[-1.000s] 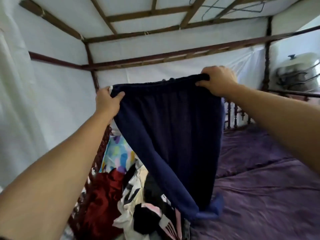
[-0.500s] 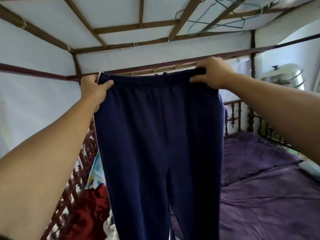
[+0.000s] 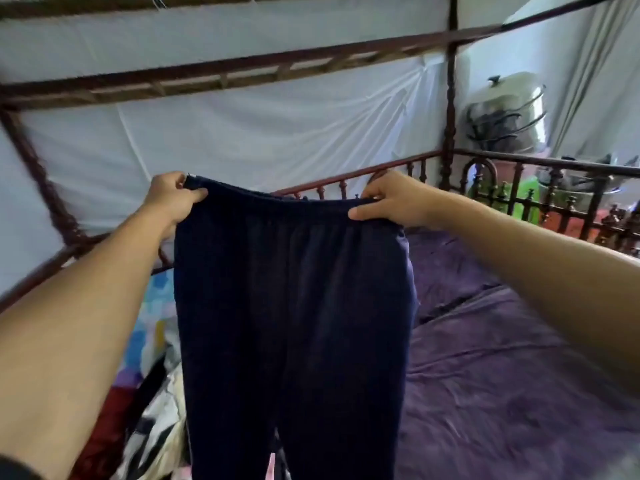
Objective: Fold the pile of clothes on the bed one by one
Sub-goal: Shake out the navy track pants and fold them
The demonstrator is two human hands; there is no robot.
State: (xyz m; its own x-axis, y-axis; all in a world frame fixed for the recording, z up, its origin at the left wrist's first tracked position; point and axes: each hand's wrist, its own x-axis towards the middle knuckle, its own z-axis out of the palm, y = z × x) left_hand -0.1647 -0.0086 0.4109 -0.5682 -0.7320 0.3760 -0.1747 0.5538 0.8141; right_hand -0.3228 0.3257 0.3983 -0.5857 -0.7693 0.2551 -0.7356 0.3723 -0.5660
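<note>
Navy trousers [image 3: 291, 306] lowered toward bed [image 3: 502, 375]; left hand [image 3: 169, 199], right hand [image 3: 391, 199] fingers pinch waistband [image 3: 277, 199] ends.

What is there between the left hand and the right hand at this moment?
In the head view, the waistband of the navy trousers spans from the left hand to the right hand; both grip it, and the legs hang down.

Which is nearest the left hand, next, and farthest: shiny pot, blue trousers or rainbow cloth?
1. Blue trousers: held by the left hand.
2. Rainbow cloth: below it, at left.
3. Shiny pot: far away, upper right.
</note>
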